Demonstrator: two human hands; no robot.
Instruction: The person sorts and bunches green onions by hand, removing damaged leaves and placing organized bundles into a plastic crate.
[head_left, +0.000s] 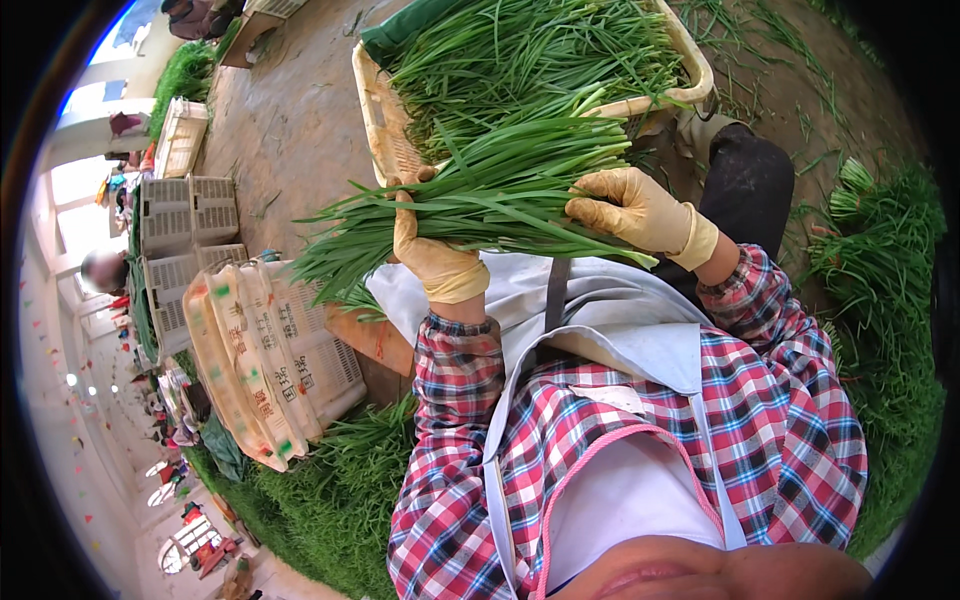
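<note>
A bunch of long green garlic chives (510, 180) lies across both my hands, leaf tips to the left and pale stem ends to the right. My left hand (439, 259), in a soiled cream rubber glove, wraps around the leafy part, with the thumb in front and other fingers behind. At the stem end, my right hand (637, 210), gloved alike, has its fingers bent and its fingertips pinched against the blades. Just beyond the bunch stands a cream plastic crate (375, 112) heaped with more chives (525, 60). A grey-white apron (600, 292) covers my lap below.
Stacked cream crates (277, 352) bearing writing stand at my left, with grey crates (169, 217) behind them. Chives are piled on the floor at left (337, 480) and right (885, 255). Dark green cloth (397, 37) lies over the near crate's corner. Another person (199, 19) is far off.
</note>
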